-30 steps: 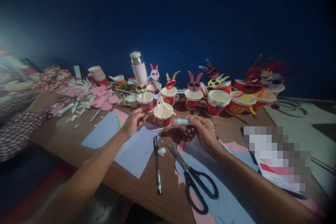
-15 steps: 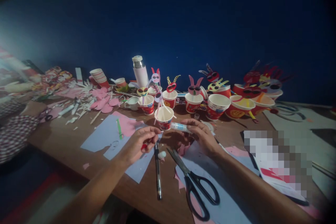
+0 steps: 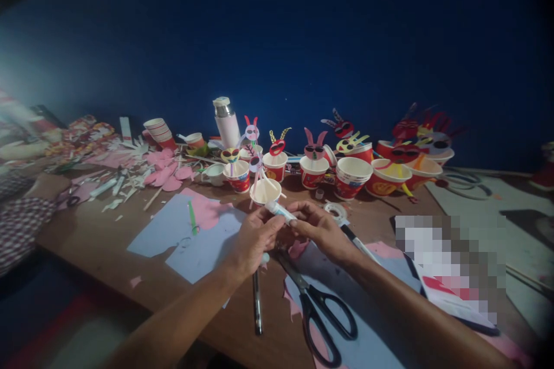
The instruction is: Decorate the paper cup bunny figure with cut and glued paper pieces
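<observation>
My right hand (image 3: pixel 322 230) pinches a small white glue stick (image 3: pixel 279 211), its tip pointing up and left. My left hand (image 3: pixel 253 239) is curled close against it, fingertips pinched on something small that I cannot make out, right by the stick's tip. Just behind both hands stands a red and white paper cup (image 3: pixel 265 191) with sticks and a small paper face in it. Below the hands on the wooden table (image 3: pixel 104 225) lie a black pen (image 3: pixel 257 302) and black-handled scissors (image 3: pixel 318 308) on blue paper (image 3: pixel 199 245).
A row of paper cups with paper animal faces (image 3: pixel 314 164) runs along the back, beside a white flask (image 3: pixel 225 118). Pink scraps (image 3: pixel 168 164) and cup stacks (image 3: pixel 159 130) litter the left. A tape roll (image 3: pixel 337 210) lies right of my hands. Another person's checked sleeve (image 3: pixel 19 222) is at far left.
My left hand moved right and up to meet the right hand at the glue stick. The glue stick tilted, tip now raised toward the left hand.
</observation>
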Action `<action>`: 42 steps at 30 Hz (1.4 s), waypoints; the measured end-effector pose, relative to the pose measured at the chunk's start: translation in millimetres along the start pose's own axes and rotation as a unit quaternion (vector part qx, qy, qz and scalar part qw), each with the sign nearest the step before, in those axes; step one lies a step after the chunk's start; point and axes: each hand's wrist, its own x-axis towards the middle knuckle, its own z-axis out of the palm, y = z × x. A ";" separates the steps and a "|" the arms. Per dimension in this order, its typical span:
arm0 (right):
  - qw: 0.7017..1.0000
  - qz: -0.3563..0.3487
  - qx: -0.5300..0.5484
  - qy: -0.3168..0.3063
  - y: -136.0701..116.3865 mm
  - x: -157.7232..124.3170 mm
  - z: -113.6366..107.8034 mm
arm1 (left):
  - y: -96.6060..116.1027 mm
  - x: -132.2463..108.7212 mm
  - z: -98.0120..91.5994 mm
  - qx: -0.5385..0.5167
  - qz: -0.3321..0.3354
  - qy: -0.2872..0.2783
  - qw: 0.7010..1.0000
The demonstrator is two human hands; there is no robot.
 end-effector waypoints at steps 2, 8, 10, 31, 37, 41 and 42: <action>1.000 0.001 -0.017 0.001 -0.2 -0.3 -0.1 | -1.0 -0.8 -0.1 -0.001 0.009 0.017 1.000; 0.992 0.055 -0.097 -0.054 4.8 -2.3 -3.5 | 0.4 -3.4 -2.2 0.009 0.037 0.034 0.999; 0.988 0.077 -0.106 -0.082 5.0 -2.3 -3.4 | -0.8 -3.3 -4.8 0.009 0.052 0.038 0.998; 0.996 0.048 -0.069 -0.012 -1.5 -1.3 5.7 | -2.8 -1.7 -9.0 -0.011 0.081 0.054 0.995; 0.992 0.111 -0.031 -0.054 3.7 -1.5 6.0 | -3.4 -2.4 -9.7 -0.005 0.080 0.033 0.996; 0.995 0.064 -0.077 -0.026 0.8 -0.7 8.1 | -3.3 -2.6 -9.1 -0.010 0.081 0.049 0.995; 0.995 0.048 -0.083 -0.014 -0.1 -0.5 8.5 | -2.5 -2.2 -9.2 -0.013 0.080 0.053 0.995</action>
